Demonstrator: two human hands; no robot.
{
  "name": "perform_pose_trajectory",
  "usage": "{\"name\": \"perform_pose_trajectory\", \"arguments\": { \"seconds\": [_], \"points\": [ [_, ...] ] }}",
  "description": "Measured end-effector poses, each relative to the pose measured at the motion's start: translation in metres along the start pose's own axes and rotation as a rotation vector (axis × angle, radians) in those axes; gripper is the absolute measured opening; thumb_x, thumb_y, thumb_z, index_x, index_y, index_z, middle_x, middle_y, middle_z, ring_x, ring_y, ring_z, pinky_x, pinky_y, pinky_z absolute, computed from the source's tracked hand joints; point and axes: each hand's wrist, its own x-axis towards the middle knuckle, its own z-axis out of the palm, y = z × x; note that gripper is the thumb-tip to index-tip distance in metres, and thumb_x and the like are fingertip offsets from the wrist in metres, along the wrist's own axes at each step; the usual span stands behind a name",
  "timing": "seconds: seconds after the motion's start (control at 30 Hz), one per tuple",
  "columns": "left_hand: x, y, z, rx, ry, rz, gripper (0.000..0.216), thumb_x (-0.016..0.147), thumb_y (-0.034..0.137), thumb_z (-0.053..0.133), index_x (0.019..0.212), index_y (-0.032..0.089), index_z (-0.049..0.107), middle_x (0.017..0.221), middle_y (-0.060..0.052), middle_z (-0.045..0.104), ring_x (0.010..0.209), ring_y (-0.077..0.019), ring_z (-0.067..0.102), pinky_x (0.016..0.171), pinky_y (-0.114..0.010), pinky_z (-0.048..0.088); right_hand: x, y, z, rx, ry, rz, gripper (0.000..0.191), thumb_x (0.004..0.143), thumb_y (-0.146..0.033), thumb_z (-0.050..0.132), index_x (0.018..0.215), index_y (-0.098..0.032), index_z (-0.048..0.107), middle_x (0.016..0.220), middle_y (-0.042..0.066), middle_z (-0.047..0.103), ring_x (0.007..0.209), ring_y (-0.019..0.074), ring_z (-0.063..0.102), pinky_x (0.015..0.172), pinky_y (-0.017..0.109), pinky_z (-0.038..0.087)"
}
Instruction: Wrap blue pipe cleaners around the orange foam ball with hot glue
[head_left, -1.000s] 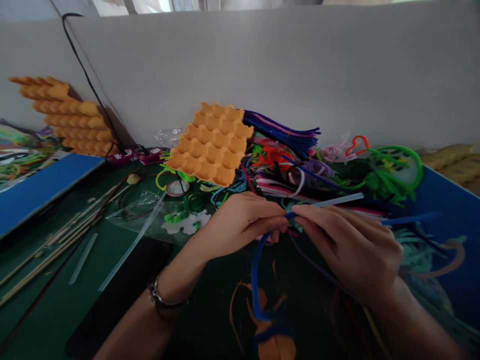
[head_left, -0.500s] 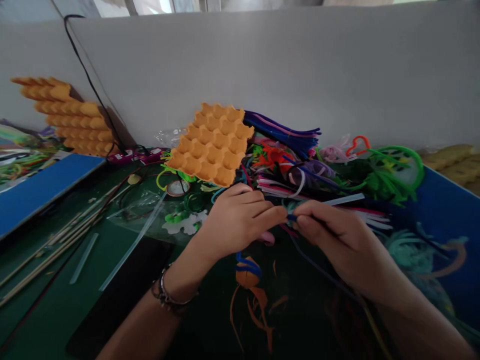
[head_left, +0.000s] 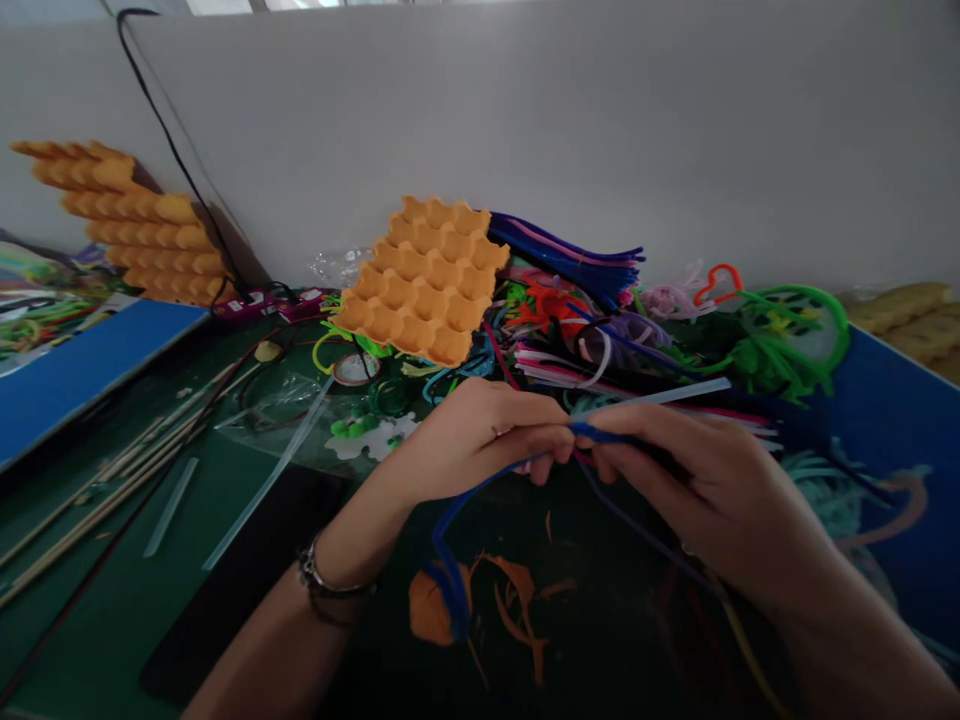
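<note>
My left hand pinches a blue pipe cleaner near the middle of the view. Close beside it, my right hand grips the same blue strand, its thumb and forefinger pressed together. From my left fingers the pipe cleaner runs down in a bend to an orange piece that looks like cut egg carton, where it lies across the front. Torn orange scraps are on the table next to that piece. The strand's far end is hidden by my right hand.
An orange egg tray leans at the back, a stacked one further left. Bundled pipe cleaners pile behind my hands. Wooden sticks, glue sticks and a black flat object lie left. A green ring stands right.
The orange piece has moved left and down, and more of the blue pipe cleaner shows between it and my left hand. Both hands keep their pinch close together.
</note>
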Motion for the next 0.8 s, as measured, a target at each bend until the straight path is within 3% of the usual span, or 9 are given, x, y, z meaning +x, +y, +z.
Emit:
{"name": "perform_pose_trajectory", "arguments": {
  "seconds": [0.2,0.47,0.67,0.8],
  "points": [
    [-0.001,0.0,0.002,-0.175,-0.068,-0.13,0.032,0.093,0.024,0.039,0.068,0.015,0.057,0.054,0.002,0.061,0.052,-0.0076,0.056,0.054,-0.015,0.041,-0.004,0.004,0.004,-0.476,0.135,-0.315,0.014,0.09,-0.014,0.045,0.091,-0.015,0.058,0.067,-0.001,0.064,0.057,0.0081,0.058,0.058,0.02,0.043],
    [0.001,0.002,0.005,-0.083,-0.061,-0.127,0.029,0.093,0.024,0.04,0.072,0.015,0.058,0.056,0.002,0.062,0.057,-0.0084,0.056,0.058,-0.016,0.041,-0.004,0.006,0.002,-0.619,0.203,-0.432,0.005,0.084,-0.012,0.055,0.081,-0.015,0.058,0.062,-0.002,0.063,0.057,0.01,0.056,0.058,0.025,0.043],
    [0.003,0.001,0.015,0.105,-0.026,0.039,0.029,0.092,0.022,0.042,0.068,0.015,0.055,0.055,0.003,0.055,0.055,-0.0081,0.051,0.058,-0.018,0.037,-0.003,0.001,0.005,-0.629,0.216,-0.364,0.025,0.079,-0.009,0.053,0.056,-0.019,0.049,0.048,-0.005,0.05,0.045,0.0079,0.044,0.049,0.024,0.037],
    [0.003,-0.002,0.021,0.376,0.074,0.136,0.034,0.094,0.029,0.039,0.07,0.015,0.06,0.06,0.001,0.058,0.06,-0.0099,0.053,0.06,-0.022,0.037,-0.001,-0.003,0.009,-0.345,0.225,-0.161,0.026,0.075,-0.009,0.047,0.051,-0.019,0.043,0.045,-0.005,0.042,0.042,0.0056,0.036,0.043,0.02,0.032]
  ]
}}
